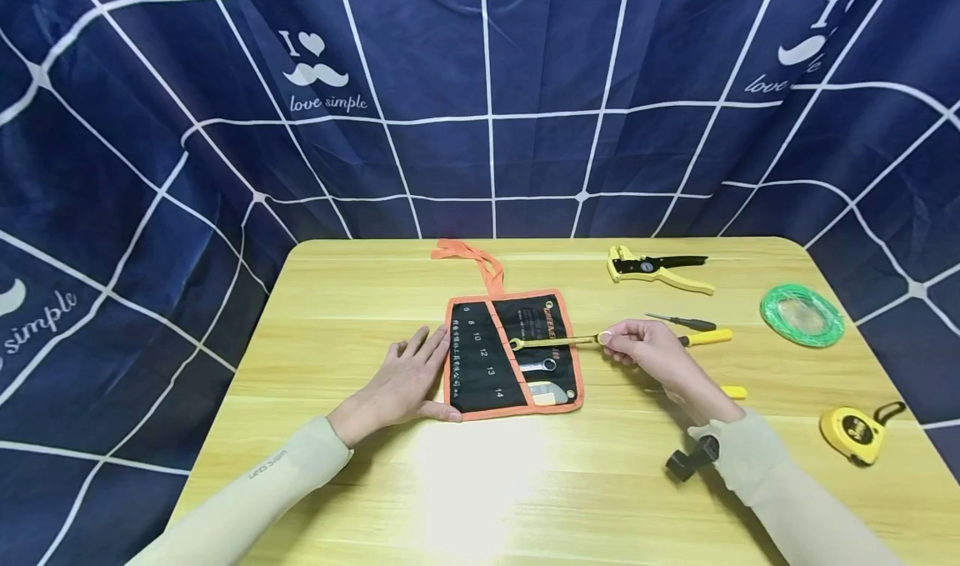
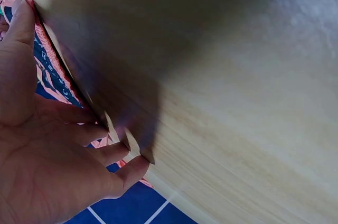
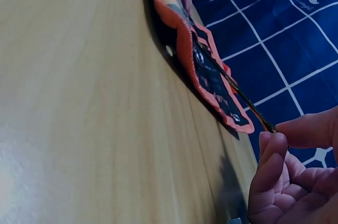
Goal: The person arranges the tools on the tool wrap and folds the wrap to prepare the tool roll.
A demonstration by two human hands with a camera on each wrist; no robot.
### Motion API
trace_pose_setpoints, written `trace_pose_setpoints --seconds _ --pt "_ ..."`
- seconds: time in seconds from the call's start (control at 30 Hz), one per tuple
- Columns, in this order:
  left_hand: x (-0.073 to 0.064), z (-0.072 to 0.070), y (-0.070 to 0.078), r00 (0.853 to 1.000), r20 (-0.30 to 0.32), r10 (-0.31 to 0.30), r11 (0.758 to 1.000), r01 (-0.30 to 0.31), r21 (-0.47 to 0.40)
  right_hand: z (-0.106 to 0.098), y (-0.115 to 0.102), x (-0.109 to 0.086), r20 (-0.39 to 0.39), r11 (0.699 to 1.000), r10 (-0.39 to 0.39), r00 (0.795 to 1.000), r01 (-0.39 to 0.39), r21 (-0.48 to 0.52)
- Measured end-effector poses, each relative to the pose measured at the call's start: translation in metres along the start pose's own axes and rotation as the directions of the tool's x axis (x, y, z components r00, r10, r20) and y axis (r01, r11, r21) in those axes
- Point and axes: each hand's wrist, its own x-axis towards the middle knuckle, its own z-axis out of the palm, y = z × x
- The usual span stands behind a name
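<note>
A black fabric tool pouch (image 1: 491, 374) with orange edging and numbered pockets lies flat on the table. My left hand (image 1: 401, 383) rests at its left edge, fingers extended; in the left wrist view the thumb (image 2: 22, 20) touches the orange trim. Between thumb and fingertips, my right hand (image 1: 652, 353) pinches one end of a brass-coloured wrench (image 1: 555, 343). Its open-jaw end lies over the pouch by the pocket edge. Below it, a silver ring-end wrench (image 1: 538, 366) pokes out of a pocket, and a pale flat item (image 1: 549, 393) sits in the lowest one.
Right of the pouch lie yellow-and-black wire strippers (image 1: 660, 267), a dark-handled screwdriver (image 1: 693, 323) and yellow-handled tools (image 1: 708, 338) partly behind my right hand. Farther right are a green wire coil (image 1: 825, 316) and a yellow tape measure (image 1: 851, 433). An orange tie strap (image 1: 487, 270) extends behind the pouch.
</note>
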Motion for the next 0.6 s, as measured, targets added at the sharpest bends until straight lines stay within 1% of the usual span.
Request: trace_pose_setpoints --seconds 0.13,0.3,0.5,0.6 --pt "0.001 0.002 0.0 1.0 -0.001 -0.003 1.0 0.003 -0.002 -0.003 0.0 0.001 0.043 0.999 0.009 0.999 -0.011 0.045" --pt "0.001 0.002 -0.001 1.0 -0.019 0.009 1.0 -0.009 0.002 -0.006 0.001 0.003 0.095 0.994 0.04 0.995 -0.049 0.099" --pt "0.0 0.002 -0.002 0.999 -0.026 0.019 1.0 -0.019 0.006 -0.004 -0.001 0.012 0.145 0.99 0.077 0.986 -0.093 0.109" --pt "0.0 0.002 -0.002 1.0 -0.013 0.015 1.0 -0.015 0.004 -0.001 -0.003 0.014 0.152 0.992 0.087 0.985 -0.1 0.082"
